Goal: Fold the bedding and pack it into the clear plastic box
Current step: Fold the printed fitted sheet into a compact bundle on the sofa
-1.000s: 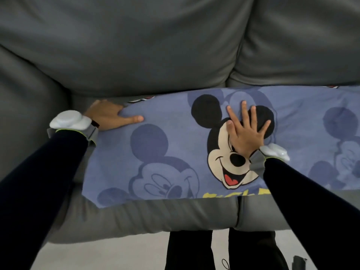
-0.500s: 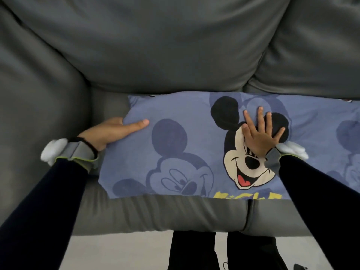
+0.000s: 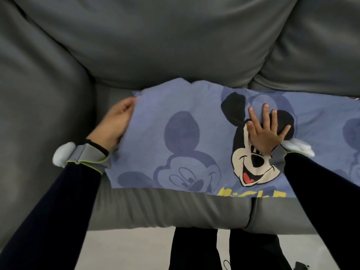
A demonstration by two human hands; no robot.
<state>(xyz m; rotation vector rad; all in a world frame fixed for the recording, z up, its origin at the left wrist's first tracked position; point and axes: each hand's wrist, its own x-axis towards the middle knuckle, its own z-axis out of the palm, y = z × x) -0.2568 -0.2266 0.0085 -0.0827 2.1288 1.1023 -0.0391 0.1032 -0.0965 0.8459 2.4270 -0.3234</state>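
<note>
A blue bedding sheet (image 3: 194, 114) printed with cartoon mouse faces lies folded in a long strip across the grey sofa seat (image 3: 175, 207). My left hand (image 3: 115, 121) grips the sheet's left end, and that end is lifted off the seat with its far corner raised. My right hand (image 3: 266, 129) lies flat with fingers spread on the coloured mouse face, pressing the sheet down. The sheet runs out of view to the right. No clear plastic box is in view.
Grey sofa back cushions (image 3: 175, 45) rise behind the sheet and a padded armrest (image 3: 39, 94) stands at the left. My legs in dark trousers (image 3: 224, 250) stand on a pale floor (image 3: 126, 248) before the seat edge.
My left hand went from resting beside the sheet's left edge to gripping it and lifting that end upward. My right hand stayed flat on the mouse face.
</note>
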